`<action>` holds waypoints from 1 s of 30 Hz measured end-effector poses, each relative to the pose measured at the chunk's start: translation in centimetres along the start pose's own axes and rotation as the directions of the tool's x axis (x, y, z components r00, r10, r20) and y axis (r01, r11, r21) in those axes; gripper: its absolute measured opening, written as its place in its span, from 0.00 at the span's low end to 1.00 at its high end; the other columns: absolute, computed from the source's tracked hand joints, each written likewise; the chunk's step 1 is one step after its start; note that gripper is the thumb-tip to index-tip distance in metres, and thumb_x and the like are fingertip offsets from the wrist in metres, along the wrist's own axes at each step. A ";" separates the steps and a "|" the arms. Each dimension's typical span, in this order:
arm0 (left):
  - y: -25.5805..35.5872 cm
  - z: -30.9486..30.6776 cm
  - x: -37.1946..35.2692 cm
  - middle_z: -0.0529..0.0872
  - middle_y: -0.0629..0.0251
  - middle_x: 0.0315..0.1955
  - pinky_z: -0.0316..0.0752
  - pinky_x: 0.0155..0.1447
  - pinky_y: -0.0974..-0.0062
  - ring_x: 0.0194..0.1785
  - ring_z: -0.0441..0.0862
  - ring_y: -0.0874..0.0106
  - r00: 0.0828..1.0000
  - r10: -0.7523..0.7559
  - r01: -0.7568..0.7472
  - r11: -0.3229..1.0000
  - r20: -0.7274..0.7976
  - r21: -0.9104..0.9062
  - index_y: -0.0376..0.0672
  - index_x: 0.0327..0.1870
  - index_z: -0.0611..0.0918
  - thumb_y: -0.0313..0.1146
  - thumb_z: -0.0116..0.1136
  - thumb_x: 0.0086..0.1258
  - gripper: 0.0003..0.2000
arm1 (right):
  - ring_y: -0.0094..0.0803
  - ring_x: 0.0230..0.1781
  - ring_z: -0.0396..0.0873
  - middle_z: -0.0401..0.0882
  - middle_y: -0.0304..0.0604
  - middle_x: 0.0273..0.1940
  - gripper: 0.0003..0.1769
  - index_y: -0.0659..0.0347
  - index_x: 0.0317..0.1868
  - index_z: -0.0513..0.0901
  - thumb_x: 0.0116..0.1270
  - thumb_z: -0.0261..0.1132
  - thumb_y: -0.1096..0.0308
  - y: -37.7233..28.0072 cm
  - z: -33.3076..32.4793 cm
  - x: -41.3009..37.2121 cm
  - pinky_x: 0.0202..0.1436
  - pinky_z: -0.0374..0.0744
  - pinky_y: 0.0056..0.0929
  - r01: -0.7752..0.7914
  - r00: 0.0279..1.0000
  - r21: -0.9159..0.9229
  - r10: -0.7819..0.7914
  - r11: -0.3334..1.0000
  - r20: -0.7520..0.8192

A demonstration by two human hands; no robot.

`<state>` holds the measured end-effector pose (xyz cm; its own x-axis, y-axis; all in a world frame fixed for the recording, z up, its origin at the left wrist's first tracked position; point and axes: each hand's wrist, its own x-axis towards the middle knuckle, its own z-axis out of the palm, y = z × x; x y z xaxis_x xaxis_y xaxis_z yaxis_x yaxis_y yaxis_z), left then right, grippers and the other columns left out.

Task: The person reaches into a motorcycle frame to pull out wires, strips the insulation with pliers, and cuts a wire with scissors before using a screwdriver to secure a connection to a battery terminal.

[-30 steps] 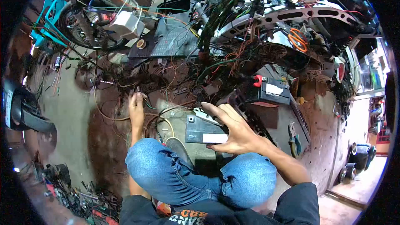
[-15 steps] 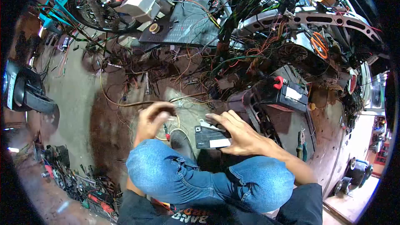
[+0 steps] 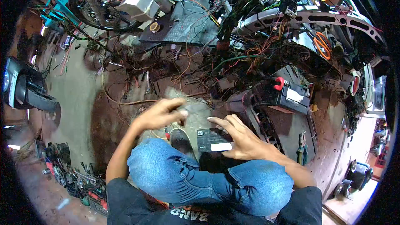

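Note:
My right hand [image 3: 241, 138] grips the right end of a small black box-shaped battery [image 3: 204, 142], its thumb along the near edge and its index finger stretched over the far side. A white label [image 3: 221, 146] and a corner terminal [image 3: 200, 133] show on the battery. To the left, my left hand [image 3: 161, 114] hovers above the floor with bent, parted fingers; I see nothing in it. Below that hand is a dark shoe [image 3: 181, 141], with a thin cable with a red end [image 3: 167, 136] beside it.
A larger black battery [image 3: 291, 96] with a red terminal cover stands at right, near pliers [image 3: 301, 148]. Tangled wires [image 3: 258, 54] and a metal frame [image 3: 316, 18] fill the far side. Tools [image 3: 83, 183] lie at lower left. A wheel [image 3: 41, 100] stands at far left.
My left hand has moved up and to the right, its fingers pointing toward the right hand. The light metal piece seen at my right fingertips no longer shows there. My right hand stays at the battery.

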<state>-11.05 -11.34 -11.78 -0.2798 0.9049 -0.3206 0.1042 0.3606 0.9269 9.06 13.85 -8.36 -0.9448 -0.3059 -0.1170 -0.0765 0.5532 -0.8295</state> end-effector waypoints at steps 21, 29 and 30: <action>-19.1 -8.4 17.6 0.86 0.41 0.54 0.77 0.61 0.58 0.59 0.86 0.56 0.850 -0.492 0.506 0.666 -0.186 0.549 0.39 0.60 0.84 0.34 0.55 0.75 0.17 | 0.48 0.45 0.80 0.84 0.54 0.46 0.48 0.70 0.60 0.81 0.34 0.86 0.60 -9.8 -11.8 -13.1 0.53 0.77 0.46 -0.190 0.883 -0.231 0.063 0.954 -0.466; -17.6 -8.6 17.8 0.88 0.51 0.55 0.77 0.61 0.64 0.58 0.84 0.63 0.915 -0.379 0.400 0.801 -0.138 0.445 0.38 0.63 0.82 0.34 0.57 0.73 0.20 | 0.41 0.54 0.81 0.78 0.51 0.53 0.54 0.67 0.68 0.75 0.34 0.84 0.72 -7.8 -9.7 -19.9 0.59 0.80 0.37 -0.581 0.606 0.000 0.432 0.814 -0.669; -17.5 -8.4 17.2 0.88 0.52 0.55 0.77 0.61 0.65 0.58 0.84 0.64 0.919 -0.368 0.393 0.820 -0.142 0.417 0.38 0.64 0.82 0.34 0.57 0.73 0.20 | 0.41 0.54 0.81 0.78 0.51 0.54 0.54 0.67 0.68 0.75 0.34 0.85 0.71 -7.1 -9.6 -20.3 0.60 0.80 0.37 -0.587 0.592 0.012 0.439 0.809 -0.675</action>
<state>-25.73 -3.93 -31.85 -0.4309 0.6668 -0.6080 0.3735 0.7451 0.5525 25.69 23.57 5.19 -0.8083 0.5852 -0.0648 0.4965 0.6184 -0.6091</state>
